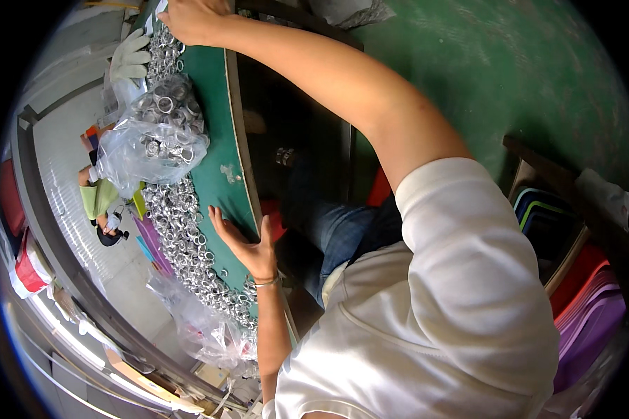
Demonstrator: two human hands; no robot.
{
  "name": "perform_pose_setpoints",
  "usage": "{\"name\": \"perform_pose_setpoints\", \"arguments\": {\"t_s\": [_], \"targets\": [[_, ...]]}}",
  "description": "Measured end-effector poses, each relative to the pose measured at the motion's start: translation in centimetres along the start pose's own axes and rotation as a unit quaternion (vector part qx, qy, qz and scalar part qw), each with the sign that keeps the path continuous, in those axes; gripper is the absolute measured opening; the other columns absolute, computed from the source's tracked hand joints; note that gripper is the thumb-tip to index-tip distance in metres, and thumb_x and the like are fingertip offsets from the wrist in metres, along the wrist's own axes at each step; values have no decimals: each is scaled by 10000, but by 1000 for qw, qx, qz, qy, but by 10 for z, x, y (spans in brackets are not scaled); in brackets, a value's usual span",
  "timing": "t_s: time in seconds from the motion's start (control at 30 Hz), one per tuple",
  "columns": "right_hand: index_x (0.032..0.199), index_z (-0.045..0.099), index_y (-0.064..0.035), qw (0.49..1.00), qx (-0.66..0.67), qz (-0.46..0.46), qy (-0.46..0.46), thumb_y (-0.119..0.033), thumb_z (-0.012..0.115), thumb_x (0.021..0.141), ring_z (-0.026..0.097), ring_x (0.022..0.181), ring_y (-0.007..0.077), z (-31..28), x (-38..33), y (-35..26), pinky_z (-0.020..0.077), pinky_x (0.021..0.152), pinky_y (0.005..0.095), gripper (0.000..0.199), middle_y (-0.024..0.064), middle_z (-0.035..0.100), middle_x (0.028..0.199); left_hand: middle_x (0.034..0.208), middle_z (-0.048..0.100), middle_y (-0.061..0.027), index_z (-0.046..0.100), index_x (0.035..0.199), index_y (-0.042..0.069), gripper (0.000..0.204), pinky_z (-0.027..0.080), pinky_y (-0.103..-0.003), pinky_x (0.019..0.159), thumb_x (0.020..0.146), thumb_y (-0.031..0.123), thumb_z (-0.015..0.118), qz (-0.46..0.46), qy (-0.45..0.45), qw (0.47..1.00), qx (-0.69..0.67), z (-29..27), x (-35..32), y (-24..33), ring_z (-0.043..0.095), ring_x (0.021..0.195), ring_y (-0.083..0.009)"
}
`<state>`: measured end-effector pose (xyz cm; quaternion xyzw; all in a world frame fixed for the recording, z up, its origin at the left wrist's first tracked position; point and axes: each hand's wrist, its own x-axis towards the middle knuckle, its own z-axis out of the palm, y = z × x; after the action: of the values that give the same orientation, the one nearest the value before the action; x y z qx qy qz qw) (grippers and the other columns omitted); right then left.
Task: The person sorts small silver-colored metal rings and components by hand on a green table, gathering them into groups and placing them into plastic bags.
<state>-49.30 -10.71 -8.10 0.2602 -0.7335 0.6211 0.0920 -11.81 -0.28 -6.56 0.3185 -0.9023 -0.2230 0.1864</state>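
My left hand (248, 246) hovers by the edge of the green tabletop (215, 133). Its fingers are spread with nothing in them, and a thin bracelet circles the wrist. Beside it a long heap of small silver metal rings (182, 223) runs along the table. My right arm stretches to the top of the view, where my right hand (194, 21) is over the far end of the heap, next to more rings (164, 56). The picture's edge cuts off part of that hand, so its grip does not show. A clear plastic bag (150, 150) holding larger metal rings sits between the two stretches of loose rings.
A pale work glove (129, 57) lies near the right hand. Crumpled clear plastic (203, 325) is by the heap's lower end. Another person (103, 199) is beyond the table. Purple and red plastic pieces (594, 307) are stacked at the right.
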Motion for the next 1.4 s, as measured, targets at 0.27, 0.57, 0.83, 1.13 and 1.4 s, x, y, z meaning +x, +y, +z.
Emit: {"name": "perform_pose_setpoints", "arguments": {"t_s": [0.27, 0.57, 0.83, 1.13, 1.4], "targets": [[1023, 598, 25, 999, -30, -21, -7, -202, 559, 854, 604, 910, 349, -3, -4, -2, 524, 770, 427, 285, 231, 518, 1106, 1508, 203, -140, 212, 1445, 22, 826, 116, -411, 1134, 780, 4, 702, -6, 0, 1000, -2, -1, -1, 2, 179, 1407, -261], [1009, 614, 15, 999, -35, -23, 4, -271, 573, 866, 610, 898, 331, 2, 3, 11, 529, 742, 415, 322, 216, 530, 1085, 1503, 218, -150, 242, 1431, 24, 846, 147, -413, 1130, 740, 11, 731, 2, 6, 1000, -6, 4, 2, 3, 187, 1405, -283], [1013, 594, -91, 963, -233, -134, -32, -165, 580, 784, 550, 990, 256, 7, 1, 29, 493, 753, 405, 241, 157, 607, 918, 1466, 281, -212, 338, 1380, 25, 825, 204, -437, 1127, 676, 42, 767, 29, 45, 997, 50, -7, 1, 5, 223, 1388, -363], [1083, 597, 69, 975, -110, -182, -63, -293, 524, 935, 508, 1058, 388, -19, 21, 53, 381, 946, 435, 398, 253, 579, 1102, 1473, 256, -204, 394, 1351, 100, 722, 246, -451, 1122, 718, 72, 741, -21, 36, 987, -153, -27, -26, -4, 188, 1388, -416], [1174, 559, -25, 913, -164, -307, -211, -127, 576, 853, 440, 1190, 322, -6, -140, -166, 307, 1009, 453, 337, 157, 500, 1247, 1189, 476, -192, 499, 1225, 27, 529, 433, -404, 944, 737, 51, 700, -248, 108, 959, 84, -133, -89, -113, 497, 1064, -364]]}}
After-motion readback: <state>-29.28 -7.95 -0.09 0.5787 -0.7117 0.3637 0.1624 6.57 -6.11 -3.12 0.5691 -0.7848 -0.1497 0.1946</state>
